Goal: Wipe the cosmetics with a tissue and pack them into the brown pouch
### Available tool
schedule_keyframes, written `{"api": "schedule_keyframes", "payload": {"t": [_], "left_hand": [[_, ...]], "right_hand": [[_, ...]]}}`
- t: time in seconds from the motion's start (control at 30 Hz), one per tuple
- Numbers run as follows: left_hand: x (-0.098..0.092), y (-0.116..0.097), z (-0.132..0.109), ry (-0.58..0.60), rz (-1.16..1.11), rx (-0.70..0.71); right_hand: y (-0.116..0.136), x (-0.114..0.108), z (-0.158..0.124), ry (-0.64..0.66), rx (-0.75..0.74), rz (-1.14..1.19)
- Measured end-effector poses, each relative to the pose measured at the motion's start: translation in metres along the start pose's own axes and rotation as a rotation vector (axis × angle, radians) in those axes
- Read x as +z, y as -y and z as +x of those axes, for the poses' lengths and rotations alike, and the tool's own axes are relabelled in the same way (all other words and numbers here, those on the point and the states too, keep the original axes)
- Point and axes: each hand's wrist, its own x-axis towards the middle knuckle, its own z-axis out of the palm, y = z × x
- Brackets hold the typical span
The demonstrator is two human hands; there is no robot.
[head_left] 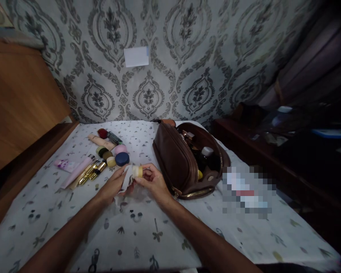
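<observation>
Near the middle of the patterned cloth, my left hand (113,184) is closed on a crumpled white tissue (126,179). My right hand (154,181) holds a small pale jar with a yellow band (137,171) between thumb and fingers, its side against the tissue. To the right of my hands a brown leather bag (174,159) stands open, with a dark bottle with a white cap (207,152) and other items inside. Behind my left hand sit a round blue container (122,159), a pink one (120,149) and several small jars.
Gold tubes (88,172), a pink tube (76,173) and a red-capped bottle (102,133) lie at the left. A wooden cabinet (25,87) borders the left side. A pixelated item (246,191) lies right of the bag. Patterned wallpaper (149,93) rises behind.
</observation>
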Motion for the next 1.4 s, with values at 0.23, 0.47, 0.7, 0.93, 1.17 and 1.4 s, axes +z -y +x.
{"api": "schedule_keyframes", "payload": {"t": [0.23, 0.47, 0.7, 0.93, 1.17, 1.4], "left_hand": [[0.003, -0.002, -0.008, 0.028, 0.157, 0.107], [-0.003, 0.003, -0.001, -0.092, 0.261, 0.188], [-0.005, -0.006, -0.012, -0.102, 0.374, 0.302], [-0.002, -0.011, -0.021, -0.168, 0.513, 0.481], [0.024, -0.019, -0.014, -0.15, 0.743, 0.63], [0.075, -0.06, -0.001, 0.118, 1.088, 1.023]], "right_hand": [[0.002, 0.0, 0.0, -0.054, -0.027, -0.07], [0.004, 0.003, 0.001, -0.099, -0.074, -0.194], [0.025, 0.012, -0.01, -0.004, 0.048, 0.056], [0.069, 0.008, -0.035, 0.074, 0.048, 0.095], [0.104, -0.039, -0.09, 0.1, -0.04, -0.197], [0.135, -0.082, -0.122, -0.019, -0.315, -0.627]]}}
